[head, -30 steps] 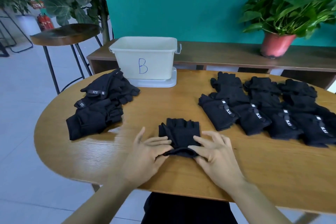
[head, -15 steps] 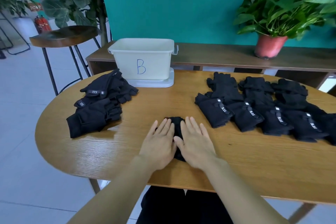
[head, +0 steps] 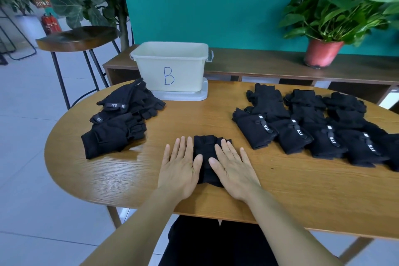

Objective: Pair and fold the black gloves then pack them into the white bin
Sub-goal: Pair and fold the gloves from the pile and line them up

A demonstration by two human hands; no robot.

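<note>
A folded pair of black gloves [head: 206,153] lies on the wooden table [head: 302,181] near its front edge. My left hand [head: 180,166] lies flat on the pair's left side with straight fingers. My right hand [head: 234,168] presses flat on its right side. Both palms hide much of the fabric. A loose heap of black gloves [head: 121,121] sits at the left. Several folded glove pairs [head: 311,127] lie in rows at the right. The white bin [head: 170,67], marked with a blue B, stands on its lid at the back of the table.
A wooden stool [head: 77,38] stands left of the table. Behind the table runs a low wooden shelf [head: 269,65] with a potted plant [head: 323,54] in a red pot. Bare tabletop lies between the heap, the bin and the rows.
My hands went from gripping the near edge of the gloves to lying flat on the folded pair. The fold is now doubled over and shorter.
</note>
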